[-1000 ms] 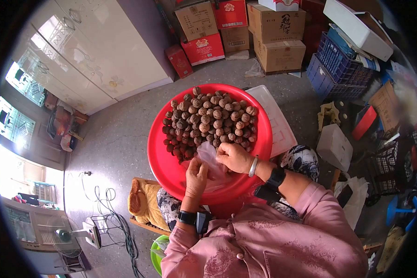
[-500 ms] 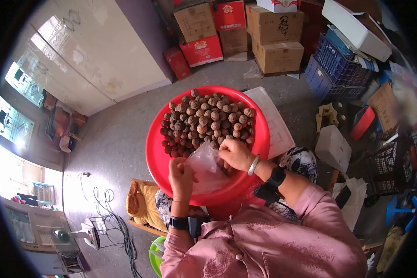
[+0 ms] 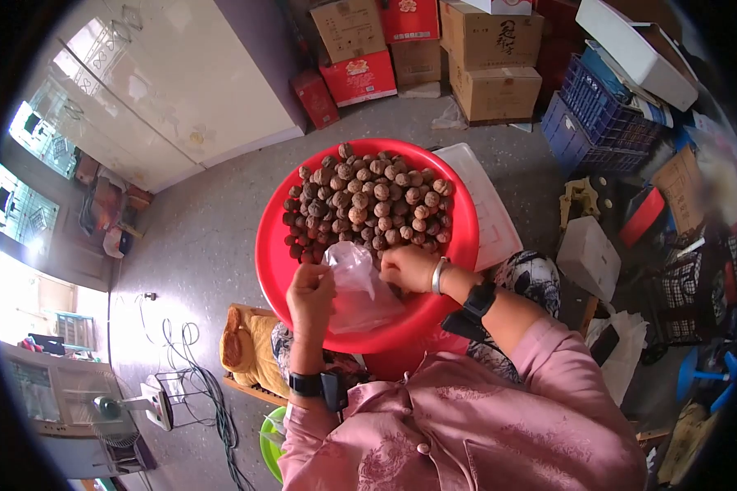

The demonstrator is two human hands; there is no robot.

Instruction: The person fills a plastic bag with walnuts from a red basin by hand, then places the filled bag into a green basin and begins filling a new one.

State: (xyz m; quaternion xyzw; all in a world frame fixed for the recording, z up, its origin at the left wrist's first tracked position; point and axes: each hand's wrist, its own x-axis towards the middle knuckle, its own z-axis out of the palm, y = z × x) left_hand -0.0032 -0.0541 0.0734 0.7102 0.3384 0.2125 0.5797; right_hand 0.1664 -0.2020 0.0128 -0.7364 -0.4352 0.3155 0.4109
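A wide red plastic basin [image 3: 273,282] stands in front of me, with a heap of walnuts [image 3: 360,200] over its far part. My left hand [image 3: 311,295] is closed on the left edge of a thin clear plastic bag [image 3: 359,299], which hangs over the near part of the basin. My right hand [image 3: 409,268] is at the bag's right side, by the near edge of the heap. Its fingers are curled downward, and what lies between them is hidden.
A white plastic lid [image 3: 493,217] lies right of the basin. Cardboard boxes [image 3: 495,94] and blue crates [image 3: 602,114] are stacked behind. At left are coiled cables [image 3: 213,409] and a fan [image 3: 131,409]. A green basin [image 3: 270,450] sits near my left elbow.
My left hand has risen slightly and moved a little left with the bag's edge. The bag's top has shifted up and left. My right hand has moved slightly left, its fingers now more hidden.
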